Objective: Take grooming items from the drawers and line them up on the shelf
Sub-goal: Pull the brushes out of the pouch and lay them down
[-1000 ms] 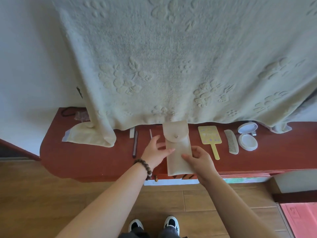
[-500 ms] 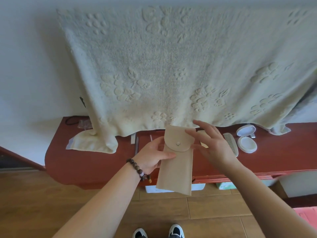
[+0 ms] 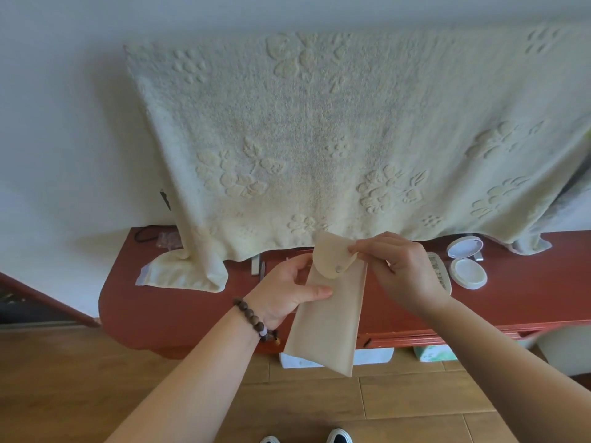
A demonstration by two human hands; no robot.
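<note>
A cream embossed towel [image 3: 319, 139] hangs down the wall onto the red-brown shelf [image 3: 179, 302]. Above the shelf's front edge, a long beige pouch [image 3: 326, 321] is held clear of it, tilted. The left hand [image 3: 284, 292] grips the pouch's left edge, thumb across its face; the right hand [image 3: 403, 270] pinches the snap flap [image 3: 332, 257] and lifts it open. On the shelf at right lie an open white compact [image 3: 465, 263] and, partly hidden by the right hand, a comb [image 3: 443, 276].
</note>
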